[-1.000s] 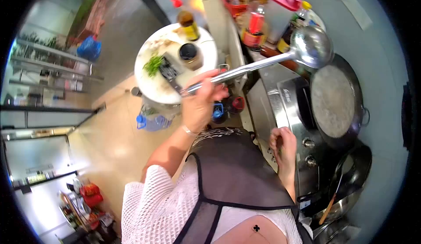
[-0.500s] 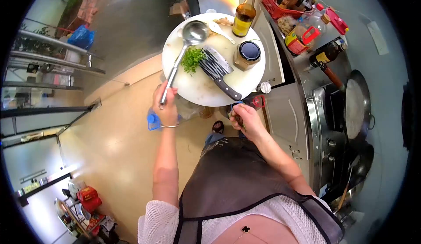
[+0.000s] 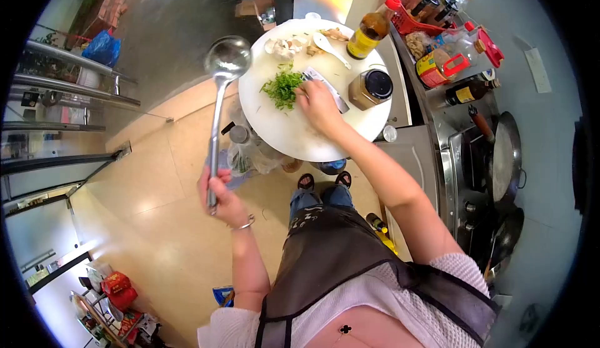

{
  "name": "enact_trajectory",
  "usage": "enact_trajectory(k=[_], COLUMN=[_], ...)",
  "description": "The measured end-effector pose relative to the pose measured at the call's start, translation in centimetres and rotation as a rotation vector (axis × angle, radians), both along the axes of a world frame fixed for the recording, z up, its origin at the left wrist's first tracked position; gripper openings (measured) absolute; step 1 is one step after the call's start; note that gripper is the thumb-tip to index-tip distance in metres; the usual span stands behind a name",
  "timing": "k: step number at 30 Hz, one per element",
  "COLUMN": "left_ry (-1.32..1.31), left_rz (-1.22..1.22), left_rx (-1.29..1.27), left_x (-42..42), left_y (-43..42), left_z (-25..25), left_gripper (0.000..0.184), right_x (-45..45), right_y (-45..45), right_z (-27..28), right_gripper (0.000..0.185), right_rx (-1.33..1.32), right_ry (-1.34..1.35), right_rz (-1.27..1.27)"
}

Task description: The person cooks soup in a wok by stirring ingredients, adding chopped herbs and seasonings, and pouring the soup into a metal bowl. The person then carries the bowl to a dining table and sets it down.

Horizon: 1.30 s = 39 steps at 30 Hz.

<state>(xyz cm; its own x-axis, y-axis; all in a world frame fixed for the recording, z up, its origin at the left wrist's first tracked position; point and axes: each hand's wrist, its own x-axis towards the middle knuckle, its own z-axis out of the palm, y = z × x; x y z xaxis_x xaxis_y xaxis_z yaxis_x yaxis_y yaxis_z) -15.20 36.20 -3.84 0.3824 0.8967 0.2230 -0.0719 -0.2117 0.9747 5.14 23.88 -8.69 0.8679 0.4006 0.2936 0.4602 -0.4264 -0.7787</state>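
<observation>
A metal ladle [image 3: 215, 114] is in my left hand [image 3: 224, 199], fingers wrapped round its handle; the bowl is up, left of the round white cutting board [image 3: 281, 142]. My right hand [image 3: 320, 105] is over the board with its fingers curled, at the right edge of a pile of chopped greens [image 3: 282, 89]. Beneath and beside it lies a cleaver [image 3: 334, 92]; part of the blade shows, while its handle is hidden. What the right fingertips grip, if anything, cannot be made out. Nearby on the board are a white spoon [image 3: 331, 49], a dark-lidded jar [image 3: 370, 90] and a red-capped bottle [image 3: 369, 34].
Garlic [image 3: 284, 47] and ginger [image 3: 334, 34] lie at the board's far edge. A red basket [image 3: 409, 23] of bottles and several other bottles line the counter at right. Beyond them is a stove with a wok [image 3: 505, 154]. Plastic bottles [image 3: 240, 135] stand on the floor below the board.
The ladle has moved left, from above the board to beside it. My right hand has gone from below the board's near edge up onto the board by the greens and cleaver.
</observation>
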Motion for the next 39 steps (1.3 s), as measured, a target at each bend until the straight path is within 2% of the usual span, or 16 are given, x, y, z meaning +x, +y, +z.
enact_trajectory(k=[2, 3, 6, 7, 10, 15, 22, 24, 26, 27, 29, 30, 33, 35, 37, 39], left_ry=[0.003, 0.002, 0.017, 0.016, 0.008, -0.062, -0.061, -0.070, 0.013, 0.081, 0.047, 0.023, -0.086, -0.153, -0.237, -0.134], left_rz=[0.080, 0.086, 0.149, 0.154, 0.182, 0.193, 0.160, 0.148, 0.176, 0.144, 0.103, 0.123, 0.170, 0.045, -0.037, 0.068], left_rx=[0.053, 0.054, 0.069, 0.067, 0.044, 0.003, 0.083, 0.049, 0.078, 0.102, 0.191, 0.133, 0.062, 0.131, 0.195, 0.250], left_x=[-1.7, -2.6, -4.9, -5.3, -5.8, -5.4, -4.8, -4.6, -4.5, -2.6, -1.0, -1.0, -0.5, -0.6, -0.7, 0.3], left_y=[1.5, 1.9, 2.6, 2.6, 2.5, 2.5, 2.0, 1.5, 1.2, 0.5, 0.1, 0.2, -0.9, -2.1, -3.3, -5.9], left_z=[0.4, 0.4, 0.1, 0.0, -0.1, -0.3, 0.9, 1.6, 2.5, 3.8, 5.0, 5.4, 6.6, 7.5, 8.1, 9.7], left_gripper=[0.033, 0.033, 0.038, 0.038, 0.039, 0.038, 0.038, 0.037, 0.036, 0.035, 0.035, 0.034, 0.033, 0.033, 0.033, 0.032], right_x=[2.4, 2.9, 3.6, 3.7, 3.6, 4.2, 6.1, 7.2, 5.6, 6.8, 7.6, 6.7, 5.7, 4.2, 2.1, 0.4], right_y=[2.1, 2.6, 3.2, 3.4, 4.1, 5.5, 7.1, 7.3, 5.7, 3.8, 0.9, -0.4, -7.7, -16.8, -25.3, -33.6], right_z=[-2.4, -2.5, -2.7, -2.9, -3.1, -5.6, -7.6, -8.3, -0.3, 0.1, 0.4, 2.3, 8.1, 16.5, 22.9, 27.4], right_gripper=[0.048, 0.048, 0.094, 0.094, 0.080, 0.027, 0.015, 0.013, 0.013, 0.019, 0.017, 0.013, 0.015, 0.018, 0.019, 0.018], right_rx=[-0.337, -0.335, -0.638, -0.639, -0.695, -0.644, -0.438, -0.124, 0.161, 0.608, 0.683, 0.968, 1.319, 1.019, 0.852, 0.764], right_ry=[-0.313, -0.315, -0.415, -0.418, -0.533, -0.565, -0.420, -0.129, 0.921, 1.098, 1.241, 1.337, 1.303, 0.858, 0.618, 0.343], right_rz=[0.103, 0.109, 0.268, 0.273, 0.339, 0.415, 0.289, 0.150, 0.042, -0.004, -0.060, 0.076, 0.592, 0.175, -0.106, -0.162])
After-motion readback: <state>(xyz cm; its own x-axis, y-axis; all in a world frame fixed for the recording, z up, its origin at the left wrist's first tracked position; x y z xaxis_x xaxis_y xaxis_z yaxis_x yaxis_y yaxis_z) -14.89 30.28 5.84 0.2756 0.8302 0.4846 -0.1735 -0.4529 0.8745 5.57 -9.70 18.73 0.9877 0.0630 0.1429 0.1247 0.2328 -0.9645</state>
